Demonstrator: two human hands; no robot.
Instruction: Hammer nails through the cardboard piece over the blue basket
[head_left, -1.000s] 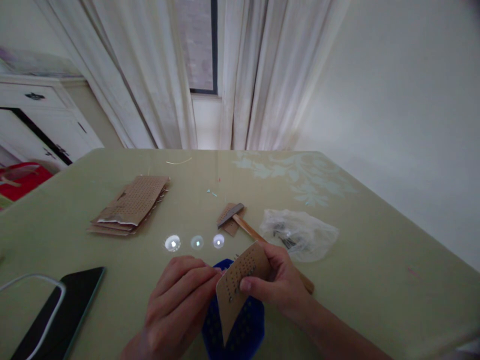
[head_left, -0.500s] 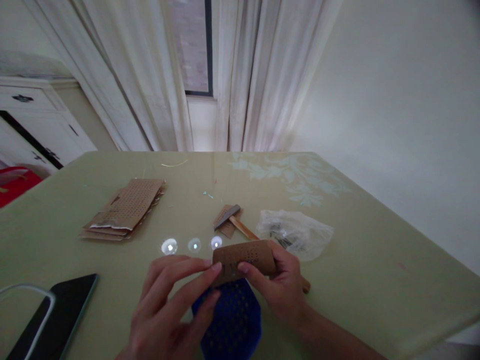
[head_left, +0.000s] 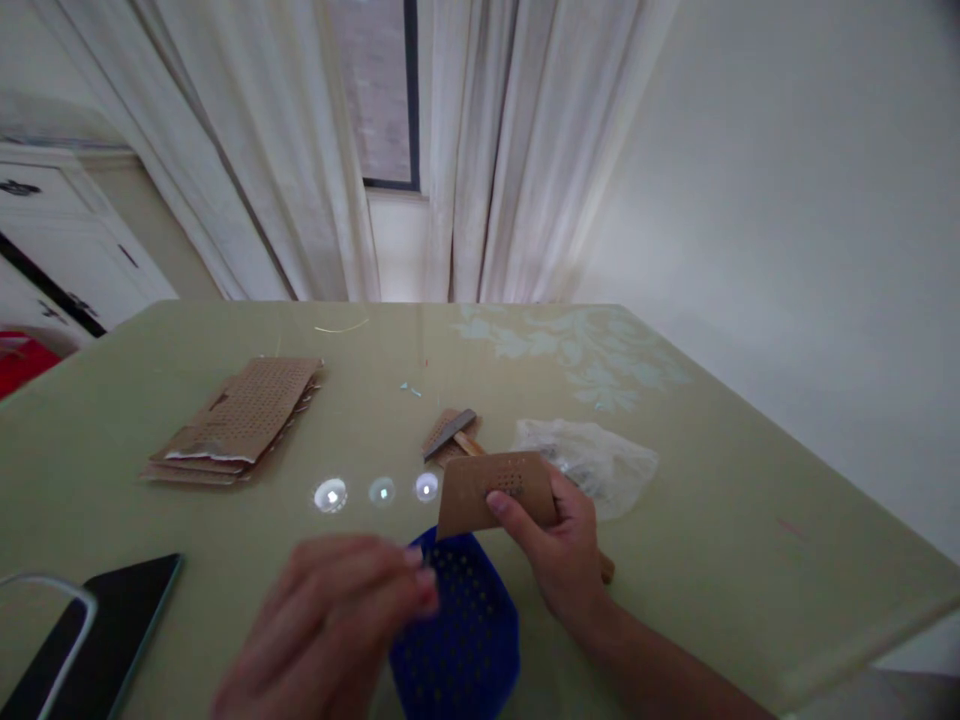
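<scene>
In my right hand (head_left: 559,535) is a small brown cardboard piece (head_left: 480,485) with punched holes, held up at its right end with the thumb across its face. My left hand (head_left: 341,610) is blurred, its thumb and fingertips pressed together; whatever may be between them is too small to make out. Below the cardboard, a blue perforated basket (head_left: 461,650) sits close to my left fingertips. A hammer (head_left: 452,433) lies behind the cardboard, which hides part of its wooden handle. Its head rests on another perforated cardboard piece (head_left: 436,428).
To the right lies a clear plastic bag (head_left: 619,460) with small dark items. A stack of perforated cardboard sheets (head_left: 247,410) is at the left. A dark tablet (head_left: 124,620) with a white cable (head_left: 79,635) lies at the near left. Small scraps (head_left: 410,390) dot the table (head_left: 360,385).
My left hand has come off the cardboard and moved down and left, its fingers drawing together. The cardboard is flatter and slightly raised in my right hand.
</scene>
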